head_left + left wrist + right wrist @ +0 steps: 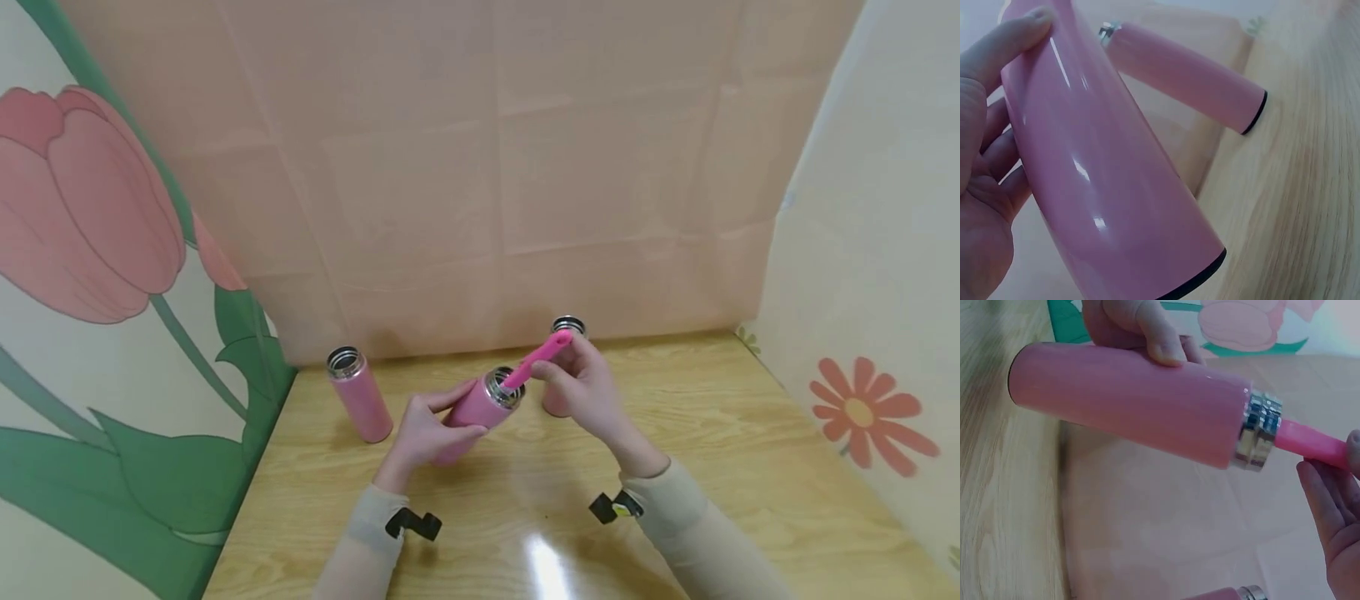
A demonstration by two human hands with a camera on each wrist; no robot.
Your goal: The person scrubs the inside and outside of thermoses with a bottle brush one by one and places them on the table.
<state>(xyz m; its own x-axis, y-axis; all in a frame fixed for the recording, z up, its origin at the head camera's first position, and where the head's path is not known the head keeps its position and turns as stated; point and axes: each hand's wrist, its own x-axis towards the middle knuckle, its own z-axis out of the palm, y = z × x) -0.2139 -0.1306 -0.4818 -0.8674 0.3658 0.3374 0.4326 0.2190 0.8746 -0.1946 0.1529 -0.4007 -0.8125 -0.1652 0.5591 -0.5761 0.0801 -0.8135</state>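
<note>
My left hand [431,429] grips a glossy pink metal bottle [480,407] around its side, thumb and fingers on opposite sides. It is tilted, its open silver threaded mouth toward my right hand. In the left wrist view its black-edged base [1197,278] shows close to the camera. My right hand [588,387] pinches a bright pink handle [538,360] near its holed end. The handle's other end goes into the bottle mouth and is hidden there. In the right wrist view the handle [1310,440] lines up with the bottle's length.
An uncapped pink bottle [363,404] stands upright on the wooden table [300,517] to the left. Another uncapped pink bottle [556,404] stands behind my right hand, partly covered by it. A beige sheet [412,208] hangs behind the table; flower-patterned panels flank it.
</note>
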